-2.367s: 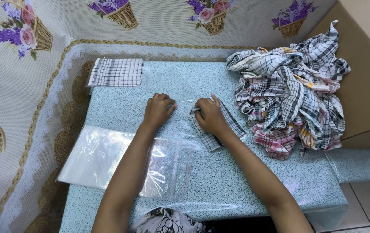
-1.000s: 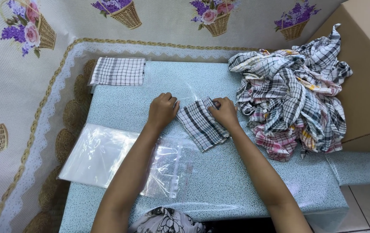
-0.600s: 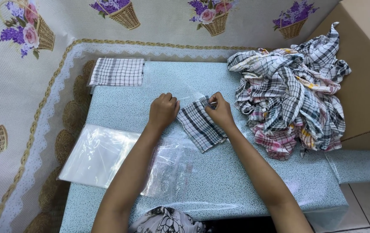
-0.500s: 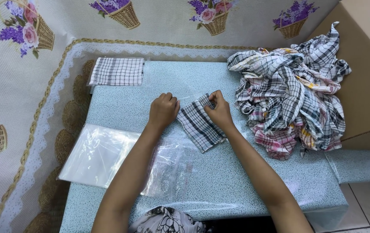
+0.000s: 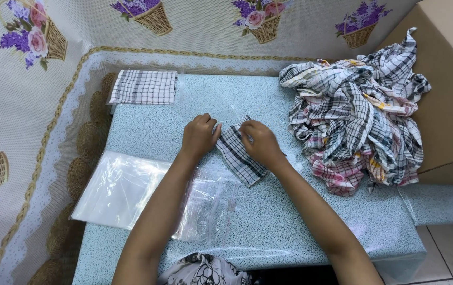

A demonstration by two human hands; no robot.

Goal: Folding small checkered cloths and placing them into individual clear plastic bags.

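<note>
Left hand [image 5: 199,136] sits knuckles-up on the blue speckled table [image 5: 268,221], fingers curled into a loose fist at the left edge of a small folded checked cloth [image 5: 239,155]; fingertips are tucked under so cannot tell whether they pinch the cloth edge or a clear film there; right hand [image 5: 259,143] lies on top of the cloth's upper right part, fingers bent and pressing down on it, thumb side toward the left hand; whether it actually grips a fold cannot be told; the cloth is black-and-white checked, lying flat and slantwise on the table at its middle, lower corner pointing toward the person, between the two hands; a thin clear plastic sheet [image 5: 234,112] glints just beyond the hands, edges hard to make out; stack of clear zip bags [image 5: 131,192] lies on the table near the left forearm, partly under it, well apart from the cloth; one more folded checked cloth [image 5: 143,87] in clear wrap sits at the far left corner of the table; big loose pile of checked cloths [image 5: 361,119] heaped at the far right, near the right hand but not touching it; cardboard box wall [image 5: 448,105] behind the pile; floral basket-print covering [image 5: 26,105] runs along the left and back.
</note>
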